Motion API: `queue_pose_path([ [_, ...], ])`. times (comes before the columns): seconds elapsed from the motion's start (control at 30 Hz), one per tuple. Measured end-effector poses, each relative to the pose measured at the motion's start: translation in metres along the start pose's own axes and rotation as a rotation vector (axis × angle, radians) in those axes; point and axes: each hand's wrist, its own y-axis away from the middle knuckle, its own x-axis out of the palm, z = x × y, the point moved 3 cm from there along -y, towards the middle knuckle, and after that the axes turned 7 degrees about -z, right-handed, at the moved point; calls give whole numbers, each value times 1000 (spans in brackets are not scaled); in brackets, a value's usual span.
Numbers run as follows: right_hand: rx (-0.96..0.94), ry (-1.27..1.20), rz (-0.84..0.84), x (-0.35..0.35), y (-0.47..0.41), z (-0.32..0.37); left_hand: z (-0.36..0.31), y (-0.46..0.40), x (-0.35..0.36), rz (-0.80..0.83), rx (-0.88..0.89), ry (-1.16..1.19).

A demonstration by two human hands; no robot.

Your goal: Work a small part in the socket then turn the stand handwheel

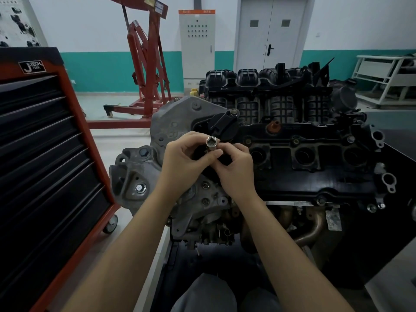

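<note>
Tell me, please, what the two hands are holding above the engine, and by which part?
Both the left hand and the right hand pinch a small metal socket by its sides, open end facing up.

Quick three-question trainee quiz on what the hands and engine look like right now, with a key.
1. True or false: both hands hold the socket above the engine.
2. Which side of the engine is the tool chest on? A. the person's left B. the person's right C. behind the engine
3. Fill in: the socket's open end shows a ____-shaped recess.

Key
1. True: the left hand grips it, and the right hand pinches it at its side.
2. A. The red hoist stands further back.
3. Hex.
</note>
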Motion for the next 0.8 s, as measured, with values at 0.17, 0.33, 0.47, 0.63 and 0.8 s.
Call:
queue_pose_path([
  [0.17, -83, 38, 10, 0, 1, 2, 1, 0, -1, -66, -31, 68],
  [0.33, -12, 15, 14, 1, 0, 0, -1, 1, -1, -29, -26, 31],
  [0.47, -33, 23, -11, 0, 0, 3, -2, 1, -2, -73, -11, 1],
  [0.63, -82, 57, 17, 0, 0, 3, -1, 1, -1, -3, -52, 24],
  [0.8, -16, 22, -11, -1, 0, 2, -3, 1, 0, -28, 18, -53],
])
